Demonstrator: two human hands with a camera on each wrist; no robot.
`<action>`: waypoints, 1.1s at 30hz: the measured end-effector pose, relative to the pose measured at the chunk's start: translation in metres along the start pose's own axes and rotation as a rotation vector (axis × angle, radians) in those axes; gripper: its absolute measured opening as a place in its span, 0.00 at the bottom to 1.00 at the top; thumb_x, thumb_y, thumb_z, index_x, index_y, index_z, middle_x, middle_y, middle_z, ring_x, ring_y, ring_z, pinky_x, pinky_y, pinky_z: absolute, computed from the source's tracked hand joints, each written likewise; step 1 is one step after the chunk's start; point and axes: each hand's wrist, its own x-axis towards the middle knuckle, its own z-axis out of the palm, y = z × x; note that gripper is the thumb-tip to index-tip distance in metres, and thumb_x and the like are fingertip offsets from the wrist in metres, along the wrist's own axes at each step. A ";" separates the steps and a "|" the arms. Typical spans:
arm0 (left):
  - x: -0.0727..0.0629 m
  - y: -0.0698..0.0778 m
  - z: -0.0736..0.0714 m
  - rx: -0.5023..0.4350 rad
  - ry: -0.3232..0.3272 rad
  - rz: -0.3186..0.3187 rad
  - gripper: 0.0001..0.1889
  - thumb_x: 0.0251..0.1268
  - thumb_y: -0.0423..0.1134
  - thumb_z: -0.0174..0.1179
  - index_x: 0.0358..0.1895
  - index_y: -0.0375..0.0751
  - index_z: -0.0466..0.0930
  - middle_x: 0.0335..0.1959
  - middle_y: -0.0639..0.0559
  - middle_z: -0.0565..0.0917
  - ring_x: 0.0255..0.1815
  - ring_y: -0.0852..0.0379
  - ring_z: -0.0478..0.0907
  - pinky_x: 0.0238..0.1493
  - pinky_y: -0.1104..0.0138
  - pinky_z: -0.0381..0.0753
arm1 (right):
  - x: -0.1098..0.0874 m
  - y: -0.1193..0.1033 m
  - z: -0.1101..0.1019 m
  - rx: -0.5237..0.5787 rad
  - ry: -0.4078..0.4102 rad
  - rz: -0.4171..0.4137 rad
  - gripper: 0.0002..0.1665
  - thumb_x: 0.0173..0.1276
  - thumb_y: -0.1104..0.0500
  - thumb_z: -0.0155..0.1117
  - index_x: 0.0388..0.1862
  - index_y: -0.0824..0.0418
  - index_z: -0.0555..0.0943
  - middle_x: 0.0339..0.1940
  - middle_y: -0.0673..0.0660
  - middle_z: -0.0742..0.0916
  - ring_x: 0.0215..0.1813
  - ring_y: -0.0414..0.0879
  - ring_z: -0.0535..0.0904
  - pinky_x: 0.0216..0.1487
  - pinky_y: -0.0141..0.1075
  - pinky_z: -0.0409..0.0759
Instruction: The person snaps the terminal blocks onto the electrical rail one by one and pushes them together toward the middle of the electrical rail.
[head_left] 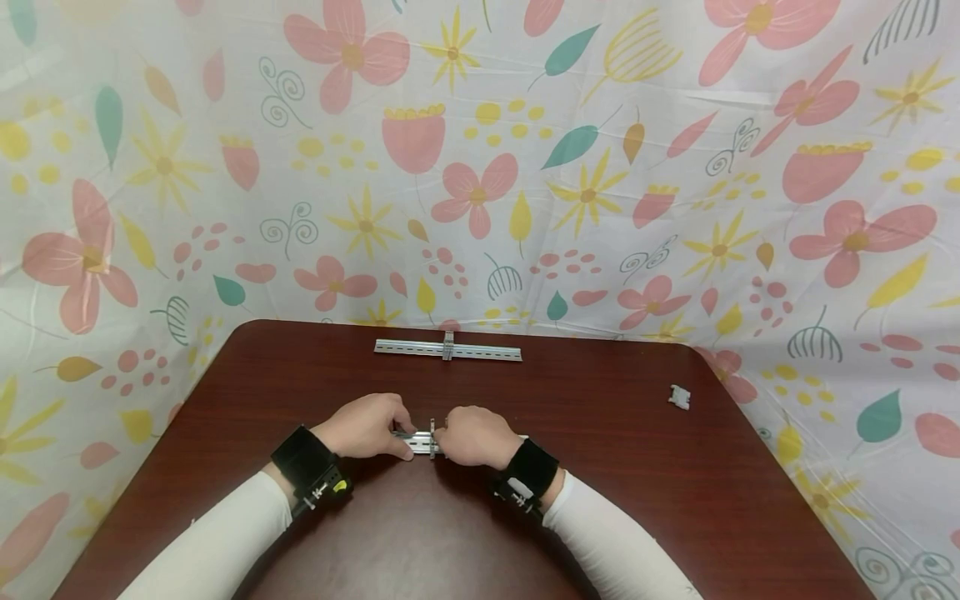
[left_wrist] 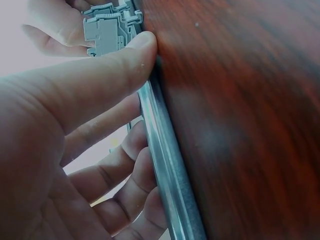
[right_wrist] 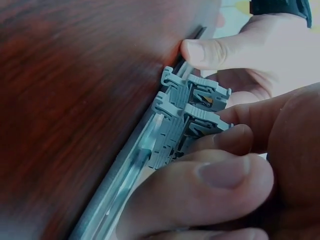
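A slotted metal DIN rail [head_left: 421, 444] lies near the middle of the table, with both hands on it. My left hand [head_left: 366, 427] grips its left part, thumb along the near edge and fingers behind, as the left wrist view shows. Two grey terminal blocks sit side by side across the rail with a small gap: a nearer block [right_wrist: 168, 131] and a farther block [right_wrist: 210, 91] in the right wrist view. My right hand [head_left: 476, 437] pinches the nearer block with bent fingers. That hand hides much of the rail's right part in the head view.
At the table's back edge lies another DIN rail [head_left: 487, 353] carrying a grey clip-on piece [head_left: 447, 346]. A loose light-grey part [head_left: 679, 397] rests on the right side of the dark wooden table [head_left: 600, 467]. A flowered curtain [head_left: 480, 275] hangs behind.
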 end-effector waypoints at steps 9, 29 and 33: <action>0.000 0.001 0.000 0.013 -0.004 0.000 0.11 0.57 0.45 0.87 0.41 0.50 0.96 0.37 0.60 0.83 0.34 0.64 0.78 0.37 0.63 0.81 | -0.002 -0.001 0.003 -0.042 0.008 -0.005 0.31 0.85 0.52 0.58 0.15 0.51 0.76 0.16 0.48 0.72 0.19 0.45 0.67 0.21 0.39 0.65; 0.001 0.001 0.000 0.009 0.002 0.005 0.11 0.57 0.45 0.88 0.40 0.49 0.96 0.37 0.59 0.84 0.35 0.63 0.78 0.38 0.63 0.82 | -0.005 -0.002 0.005 -0.080 0.018 -0.012 0.28 0.85 0.52 0.59 0.18 0.53 0.81 0.18 0.50 0.77 0.19 0.46 0.71 0.19 0.40 0.68; 0.000 0.001 0.000 0.002 0.001 0.000 0.11 0.57 0.45 0.87 0.40 0.50 0.97 0.37 0.58 0.84 0.35 0.63 0.78 0.38 0.63 0.82 | -0.005 -0.002 0.005 -0.081 0.009 -0.031 0.27 0.85 0.53 0.59 0.19 0.52 0.82 0.19 0.50 0.77 0.20 0.45 0.70 0.19 0.39 0.68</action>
